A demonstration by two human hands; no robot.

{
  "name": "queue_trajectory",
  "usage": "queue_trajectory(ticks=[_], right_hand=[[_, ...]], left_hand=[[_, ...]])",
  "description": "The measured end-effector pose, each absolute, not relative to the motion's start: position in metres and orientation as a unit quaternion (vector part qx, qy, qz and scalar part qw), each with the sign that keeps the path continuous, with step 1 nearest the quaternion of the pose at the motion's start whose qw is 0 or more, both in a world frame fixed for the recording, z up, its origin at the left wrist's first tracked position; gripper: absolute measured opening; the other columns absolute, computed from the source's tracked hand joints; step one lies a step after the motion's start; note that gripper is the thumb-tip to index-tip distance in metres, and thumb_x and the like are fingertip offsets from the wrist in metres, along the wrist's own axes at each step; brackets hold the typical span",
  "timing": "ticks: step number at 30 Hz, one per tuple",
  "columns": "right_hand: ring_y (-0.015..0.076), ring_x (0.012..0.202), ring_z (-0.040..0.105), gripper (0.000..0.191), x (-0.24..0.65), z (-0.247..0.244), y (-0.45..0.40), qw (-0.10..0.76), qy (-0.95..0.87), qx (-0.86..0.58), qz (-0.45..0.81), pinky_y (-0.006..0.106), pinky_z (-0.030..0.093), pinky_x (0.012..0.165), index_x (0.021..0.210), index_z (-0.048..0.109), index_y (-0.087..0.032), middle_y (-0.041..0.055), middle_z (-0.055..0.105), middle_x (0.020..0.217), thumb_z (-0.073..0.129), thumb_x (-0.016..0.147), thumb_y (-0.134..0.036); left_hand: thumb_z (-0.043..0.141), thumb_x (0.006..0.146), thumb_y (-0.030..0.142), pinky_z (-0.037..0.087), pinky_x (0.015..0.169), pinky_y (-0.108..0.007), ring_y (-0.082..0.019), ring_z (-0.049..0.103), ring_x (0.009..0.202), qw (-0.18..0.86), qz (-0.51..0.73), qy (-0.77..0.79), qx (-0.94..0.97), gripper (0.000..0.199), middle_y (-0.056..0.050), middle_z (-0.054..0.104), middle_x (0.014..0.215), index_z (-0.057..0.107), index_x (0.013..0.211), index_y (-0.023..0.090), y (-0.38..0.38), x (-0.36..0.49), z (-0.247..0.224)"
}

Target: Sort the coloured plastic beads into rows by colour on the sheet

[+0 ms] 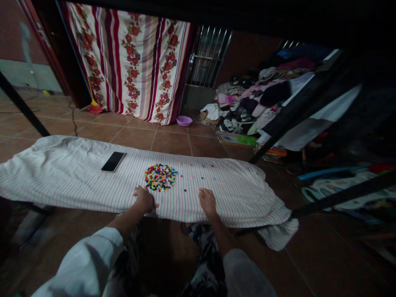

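Note:
A round heap of small multicoloured pieces, bead-like in size, lies on the striped cloth. My left hand rests on the cloth at the heap's near left edge, its thumb and fingers apart and nothing visible in them. To the right, my right hand is closed in a pinch, with a small yellow piece showing at its fingertips. Several single pieces lie spaced out beyond that hand, among them a dark one and a green one. Their exact kind is too small to make out.
A phone lies on the cloth left of the heap. Dark frame bars slant past both ends of the cloth-covered surface. Beyond are a floral curtain, a purple basin and a pile of clothes on the tiled floor.

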State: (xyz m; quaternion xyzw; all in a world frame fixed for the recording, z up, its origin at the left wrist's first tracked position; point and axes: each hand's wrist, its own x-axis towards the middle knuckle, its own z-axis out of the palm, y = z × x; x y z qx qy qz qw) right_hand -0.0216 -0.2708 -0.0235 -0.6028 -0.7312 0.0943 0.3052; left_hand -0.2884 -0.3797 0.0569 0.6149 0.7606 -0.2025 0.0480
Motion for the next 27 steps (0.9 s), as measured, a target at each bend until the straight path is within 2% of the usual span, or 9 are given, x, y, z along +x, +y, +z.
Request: queue_trajectory(ticks=[3, 11, 14, 19, 23, 27], right_hand=[[0.0185, 0.085, 0.056, 0.028, -0.021, -0.023, -0.271, 0.313, -0.729, -0.601, 0.101, 0.03, 0.046, 0.081, 0.09, 0.068, -0.019, 0.008, 0.064, 0.089, 0.043, 0.078, -0.018], [0.0201, 0.083, 0.057, 0.032, -0.019, -0.03, -0.271, 0.365, -0.716, -0.584, 0.116, 0.033, 0.047, 0.083, 0.093, 0.067, -0.016, 0.011, 0.064, 0.09, 0.042, 0.078, -0.026], [0.0197, 0.078, 0.058, 0.033, -0.017, -0.033, -0.271, 0.388, -0.697, -0.589, 0.129, 0.034, 0.048, 0.081, 0.093, 0.067, -0.015, 0.0111, 0.064, 0.088, 0.043, 0.076, -0.029], [0.0186, 0.073, 0.056, 0.035, -0.024, -0.026, -0.272, 0.416, -0.681, -0.587, 0.138, 0.034, 0.049, 0.077, 0.095, 0.068, -0.014, 0.0111, 0.063, 0.089, 0.043, 0.079, -0.032], [0.0186, 0.082, 0.057, 0.033, -0.051, -0.008, -0.278, 0.419, -0.702, -0.561, 0.13, 0.032, 0.049, 0.079, 0.097, 0.069, -0.017, 0.011, 0.061, 0.096, 0.042, 0.083, -0.03], [0.0172, 0.09, 0.058, 0.032, -0.093, 0.005, -0.287, 0.382, -0.753, -0.51, 0.165, 0.029, 0.048, 0.082, 0.099, 0.07, -0.019, 0.0087, 0.06, 0.101, 0.042, 0.085, -0.023]], left_hand=[[0.05, 0.075, 0.063, 0.044, 0.076, -0.054, -0.051, 0.044, 0.119, 0.069, -0.19, 0.755, 0.623, 0.066, -0.028, 0.046, 0.136, 0.064, 0.117, 0.014, -0.375, -0.289, 0.06], [0.056, 0.074, 0.059, 0.042, 0.079, -0.058, -0.044, 0.059, 0.1, 0.086, -0.211, 0.742, 0.631, 0.055, -0.026, 0.065, 0.109, 0.071, 0.104, 0.015, -0.37, -0.289, 0.066], [0.054, 0.076, 0.059, 0.04, 0.081, -0.059, -0.045, 0.059, 0.099, 0.081, -0.217, 0.738, 0.634, 0.057, -0.028, 0.063, 0.113, 0.07, 0.105, 0.012, -0.371, -0.289, 0.068], [0.053, 0.077, 0.06, 0.04, 0.082, -0.059, -0.049, 0.056, 0.104, 0.073, -0.218, 0.742, 0.63, 0.065, -0.033, 0.051, 0.129, 0.066, 0.113, 0.008, -0.373, -0.288, 0.064], [0.055, 0.076, 0.061, 0.038, 0.085, -0.061, -0.05, 0.052, 0.111, 0.073, -0.209, 0.749, 0.625, 0.067, -0.032, 0.045, 0.135, 0.063, 0.118, 0.01, -0.372, -0.289, 0.056], [0.053, 0.074, 0.067, 0.038, 0.084, -0.064, -0.052, 0.048, 0.115, 0.081, -0.19, 0.755, 0.622, 0.074, -0.032, 0.045, 0.135, 0.06, 0.122, 0.011, -0.371, -0.291, 0.05]])
